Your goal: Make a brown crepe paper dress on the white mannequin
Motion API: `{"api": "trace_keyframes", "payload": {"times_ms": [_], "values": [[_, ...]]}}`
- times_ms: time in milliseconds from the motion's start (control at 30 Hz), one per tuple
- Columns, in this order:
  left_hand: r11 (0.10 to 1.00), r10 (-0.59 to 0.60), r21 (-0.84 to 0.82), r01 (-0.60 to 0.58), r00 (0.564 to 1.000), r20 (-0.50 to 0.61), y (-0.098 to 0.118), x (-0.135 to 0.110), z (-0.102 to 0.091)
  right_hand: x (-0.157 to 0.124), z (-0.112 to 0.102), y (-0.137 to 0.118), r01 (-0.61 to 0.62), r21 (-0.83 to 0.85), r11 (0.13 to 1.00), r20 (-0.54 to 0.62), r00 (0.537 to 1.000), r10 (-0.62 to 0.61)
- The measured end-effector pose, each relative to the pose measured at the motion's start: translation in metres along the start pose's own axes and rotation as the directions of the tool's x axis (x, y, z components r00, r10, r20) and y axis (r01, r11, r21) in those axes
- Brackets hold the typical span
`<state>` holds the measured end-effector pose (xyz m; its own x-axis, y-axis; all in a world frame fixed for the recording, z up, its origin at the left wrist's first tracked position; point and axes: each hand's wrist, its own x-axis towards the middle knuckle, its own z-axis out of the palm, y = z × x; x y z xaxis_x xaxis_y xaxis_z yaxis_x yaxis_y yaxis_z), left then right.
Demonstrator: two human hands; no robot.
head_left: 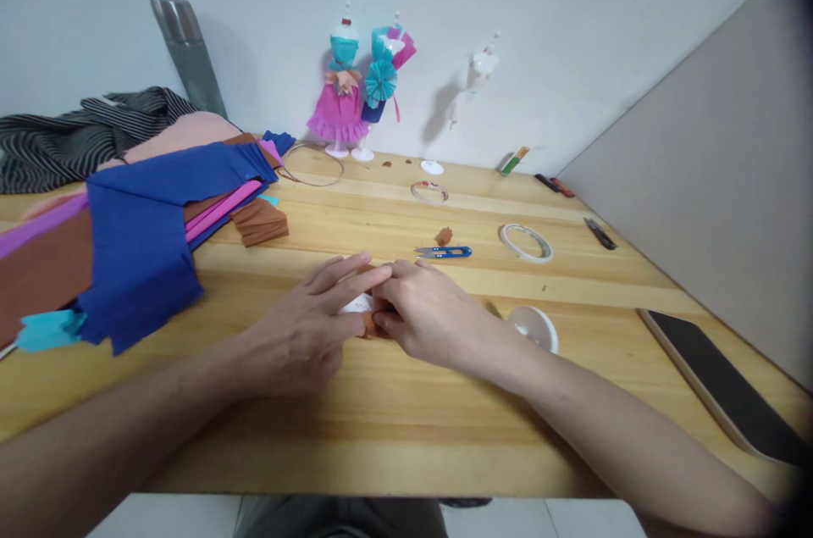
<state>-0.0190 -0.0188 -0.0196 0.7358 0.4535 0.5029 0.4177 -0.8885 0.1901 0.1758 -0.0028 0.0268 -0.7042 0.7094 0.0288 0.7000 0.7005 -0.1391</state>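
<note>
My left hand (311, 322) rests over a small white dress form (359, 303), its upper fingers reaching toward the right hand and the others curled under. Only a patch of the white form shows between the hands. My right hand (423, 305) has its fingers bent and pinches a piece of brown crepe paper (372, 326) against the form. A round white stand base (537, 328) lies tipped on its side behind my right wrist; whether it joins the form is hidden. Just beyond my hands are blue thread snips (448, 252) and a brown paper scrap (444, 236).
Crepe paper sheets (140, 241) and striped cloth (95, 131) pile up at left, near a bottle (190, 55). Two dressed mini mannequins (340, 106) stand by the wall. Tape (527, 242), a cutter (600, 234) and a phone (717, 377) lie at right.
</note>
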Motion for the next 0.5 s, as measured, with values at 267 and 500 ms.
{"api": "trace_keyframes", "payload": {"times_ms": [267, 500], "values": [[1.0, -0.001, 0.003, 0.001, 1.0, -0.001, -0.0016, -0.0001, -0.0005, 0.0002, 0.0008, 0.0012, -0.004, -0.004, 1.0, -0.004, 1.0, 0.004], [0.999, -0.041, 0.004, 0.041, 0.999, -0.035, -0.0017, -0.0008, 0.0005, -0.0001, 0.0006, 0.0015, 0.005, 0.014, 1.0, -0.005, 1.0, -0.004]]}}
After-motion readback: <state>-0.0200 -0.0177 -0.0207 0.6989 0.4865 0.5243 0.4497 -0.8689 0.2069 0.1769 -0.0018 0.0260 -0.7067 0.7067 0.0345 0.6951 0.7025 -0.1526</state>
